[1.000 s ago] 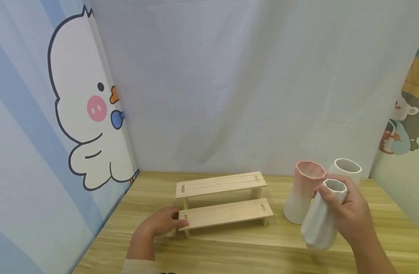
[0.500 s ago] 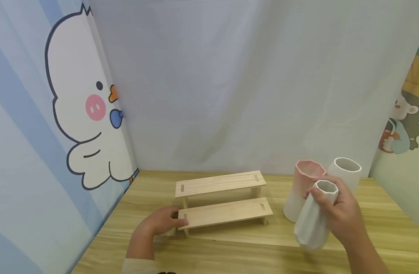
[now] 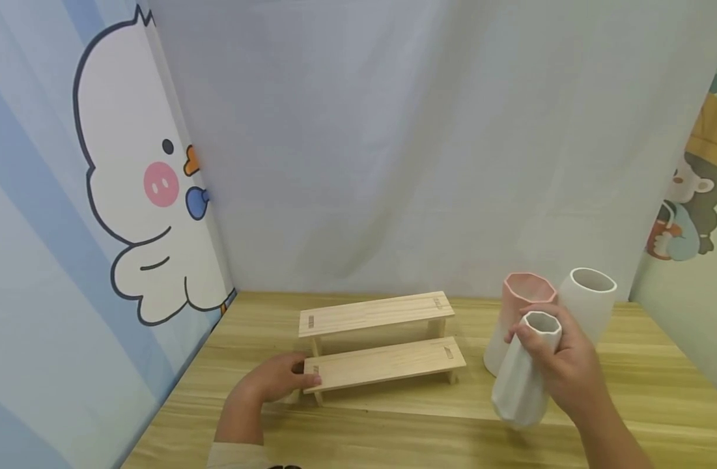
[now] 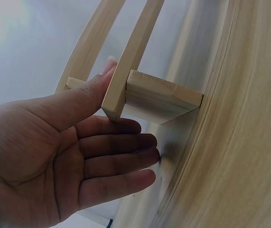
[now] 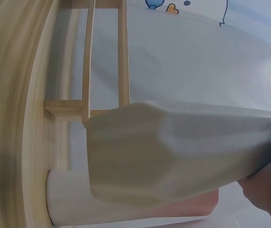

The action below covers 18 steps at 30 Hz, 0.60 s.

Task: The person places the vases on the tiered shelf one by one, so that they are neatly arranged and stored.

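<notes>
A light wooden two-step display stand point(image 3: 387, 365) stands on the table. My left hand point(image 3: 275, 379) holds the left end of its lower, front step; in the left wrist view the thumb lies on the board point(image 4: 126, 71) and the other fingers extend below it. My right hand point(image 3: 572, 371) grips a white faceted vase point(image 3: 519, 387) near its narrow mouth. That vase tilts, its base towards the lower left, and in the right wrist view the base hangs above the tabletop. Just behind it stands a pink-to-white vase point(image 3: 510, 319), partly hidden by the hand.
A wider white vase point(image 3: 595, 306) stands at the back right, beside the pink one. The wood-grain table point(image 3: 393, 436) ends at a grey-white curtain point(image 3: 364, 163) behind. Cartoon-printed cloth point(image 3: 129, 130) hangs on the left, and another printed panel point(image 3: 686, 195) on the right.
My right hand has carried the white vase leftwards, so more of the wider white vase behind shows. The left hand keeps its hold on the stand, which stays in place.
</notes>
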Each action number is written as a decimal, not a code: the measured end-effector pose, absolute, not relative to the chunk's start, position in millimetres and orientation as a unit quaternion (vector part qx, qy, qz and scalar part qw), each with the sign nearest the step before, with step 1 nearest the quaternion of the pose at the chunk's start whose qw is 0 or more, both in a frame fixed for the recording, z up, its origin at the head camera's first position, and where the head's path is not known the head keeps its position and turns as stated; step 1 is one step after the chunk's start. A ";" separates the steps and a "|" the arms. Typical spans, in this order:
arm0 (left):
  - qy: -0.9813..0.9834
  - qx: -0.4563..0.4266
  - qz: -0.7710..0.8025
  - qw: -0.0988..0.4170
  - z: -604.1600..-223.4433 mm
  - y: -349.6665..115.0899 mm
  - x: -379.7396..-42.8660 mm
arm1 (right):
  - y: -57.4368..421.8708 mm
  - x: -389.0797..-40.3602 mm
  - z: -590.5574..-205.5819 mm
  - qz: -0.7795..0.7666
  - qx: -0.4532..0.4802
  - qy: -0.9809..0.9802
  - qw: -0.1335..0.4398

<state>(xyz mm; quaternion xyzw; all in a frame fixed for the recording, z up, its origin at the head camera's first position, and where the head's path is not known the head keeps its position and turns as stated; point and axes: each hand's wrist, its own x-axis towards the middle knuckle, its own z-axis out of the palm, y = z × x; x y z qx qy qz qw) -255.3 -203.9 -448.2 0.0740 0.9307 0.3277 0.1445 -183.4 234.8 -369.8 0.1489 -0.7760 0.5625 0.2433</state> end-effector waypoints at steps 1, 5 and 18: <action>0.931 0.074 0.327 0.144 -448.3 -204.0 -255.0 | 233.7 -183.5 -370.3 0.563 0.151 -0.776 0.242; 0.932 0.071 0.325 0.146 -447.8 -204.1 -253.9 | 229.3 -184.1 -372.7 0.562 0.158 -0.776 0.238; 0.933 0.078 0.322 0.141 -448.1 -202.7 -255.1 | 215.5 -182.7 -380.3 0.563 0.177 -0.775 0.226</action>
